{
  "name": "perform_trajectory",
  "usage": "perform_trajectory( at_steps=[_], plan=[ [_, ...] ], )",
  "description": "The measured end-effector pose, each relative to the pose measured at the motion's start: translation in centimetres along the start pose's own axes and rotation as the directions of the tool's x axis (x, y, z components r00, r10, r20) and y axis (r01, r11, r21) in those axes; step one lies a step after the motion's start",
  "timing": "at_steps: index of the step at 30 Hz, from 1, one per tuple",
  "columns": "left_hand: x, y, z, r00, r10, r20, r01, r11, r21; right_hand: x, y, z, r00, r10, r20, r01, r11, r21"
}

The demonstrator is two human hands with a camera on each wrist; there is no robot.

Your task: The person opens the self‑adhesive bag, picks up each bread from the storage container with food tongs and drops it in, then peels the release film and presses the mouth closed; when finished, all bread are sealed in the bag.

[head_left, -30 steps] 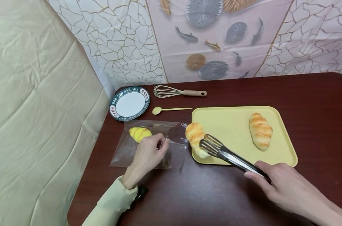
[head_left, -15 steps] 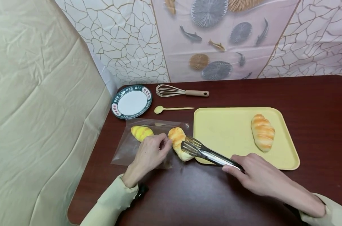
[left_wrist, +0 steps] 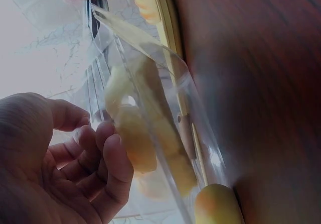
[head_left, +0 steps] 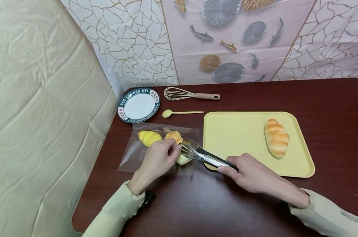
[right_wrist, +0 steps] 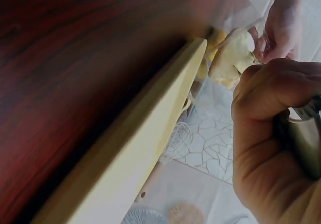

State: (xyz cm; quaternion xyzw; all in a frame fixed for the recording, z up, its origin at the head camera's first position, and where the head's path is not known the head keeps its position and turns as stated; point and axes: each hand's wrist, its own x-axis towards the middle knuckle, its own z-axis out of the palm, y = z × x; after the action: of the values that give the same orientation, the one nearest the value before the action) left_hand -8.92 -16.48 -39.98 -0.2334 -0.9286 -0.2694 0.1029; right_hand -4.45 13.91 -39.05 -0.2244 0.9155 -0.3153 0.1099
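My left hand (head_left: 159,157) pinches the upper edge of a clear plastic bag (head_left: 131,158), holding its mouth up. Inside the bag lies a yellow bread roll (head_left: 148,137). My right hand (head_left: 250,172) grips the handle of metal tongs (head_left: 207,157) whose slotted heads hold an orange-topped bread (head_left: 173,136), partly hidden behind my left fingers. In the left wrist view that bread (left_wrist: 133,138) is seen through the clear film, and my left thumb and fingertips (left_wrist: 86,126) meet at the bag's edge.
A yellow tray (head_left: 232,131) at the right bears another bread roll (head_left: 276,138). Behind the bag are a round plate (head_left: 139,104) with a dark green rim, a whisk (head_left: 207,96) and a yellow spoon (head_left: 167,113). A patterned cloth hangs behind the table.
My right hand has moved left with the tongs, carrying the orange-topped bread from the tray's left edge into the bag's mouth. My left hand has stayed at the bag.
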Motion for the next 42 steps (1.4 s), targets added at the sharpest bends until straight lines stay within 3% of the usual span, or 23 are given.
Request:
perform_trajectory(
  at_steps=[9, 17, 23, 29, 37, 42],
  plan=[
    [0.0, 0.1, 0.0, 1.000, -0.001, -0.006, 0.001, 1.000, -0.014, 1.6, -0.5, 0.6, 1.000, 0.013, 0.026, -0.015, 0.999, 0.048],
    [0.1, 0.0, 0.1, 0.997, 0.042, -0.059, -0.041, 0.999, 0.014, 2.6, -1.3, 0.9, 1.000, 0.011, 0.020, -0.012, 0.999, 0.038],
    [0.2, -0.1, 0.0, 0.994, 0.038, -0.101, -0.035, 0.999, 0.035, 3.2, -1.9, 1.2, 1.000, -0.008, 0.015, 0.008, 1.000, -0.004],
    [0.3, -0.2, -0.2, 0.991, 0.000, -0.132, 0.002, 1.000, 0.017, 3.5, -1.2, 2.2, 0.998, -0.049, -0.049, 0.045, 0.996, -0.079],
    [0.2, -0.3, -0.2, 0.991, -0.024, -0.135, 0.031, 0.998, 0.050, 3.5, -1.7, 1.4, 0.995, 0.082, 0.051, -0.082, 0.997, -0.001],
    [0.2, -0.3, -0.3, 0.989, -0.038, -0.141, 0.043, 0.998, 0.035, 3.0, -1.7, 0.6, 0.988, 0.126, 0.088, -0.129, 0.991, 0.032]
  ],
)
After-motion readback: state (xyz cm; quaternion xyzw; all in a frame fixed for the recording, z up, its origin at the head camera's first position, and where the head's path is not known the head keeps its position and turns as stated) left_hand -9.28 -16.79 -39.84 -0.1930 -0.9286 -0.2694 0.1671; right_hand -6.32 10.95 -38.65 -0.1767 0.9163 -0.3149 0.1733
